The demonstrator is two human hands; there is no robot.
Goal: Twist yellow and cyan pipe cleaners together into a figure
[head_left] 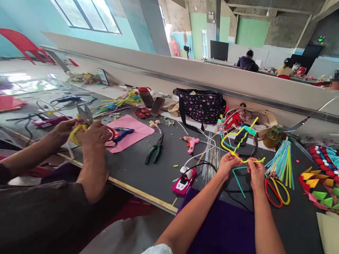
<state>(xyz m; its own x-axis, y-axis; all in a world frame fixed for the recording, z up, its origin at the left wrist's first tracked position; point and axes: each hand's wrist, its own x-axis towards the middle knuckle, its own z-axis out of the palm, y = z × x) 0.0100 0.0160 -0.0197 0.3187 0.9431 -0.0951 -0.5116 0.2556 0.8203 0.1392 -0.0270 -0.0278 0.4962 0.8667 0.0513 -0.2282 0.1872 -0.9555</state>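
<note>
Between my two hands is a yellow pipe cleaner (227,147) bent into a loop, with a twisted stem and a turquoise tuft at its top. My left hand (228,165) pinches it at the lower middle. Close beside, my right hand (256,173) pinches the same piece near its loose right end. A bent green pipe cleaner (238,183) lies on the table between my wrists. Right of my right hand are scissors (277,192) with red and yellow handles, below a bundle of pastel pipe cleaners (284,160).
At left, a co-worker's hands (91,135) work with pliers (85,113) over the table. A pink glue gun (192,144), green-handled pliers (155,151) and a magenta power strip (184,183) with cables lie left of my hands. Behind stand a patterned black bag (202,107) and a jar (274,135).
</note>
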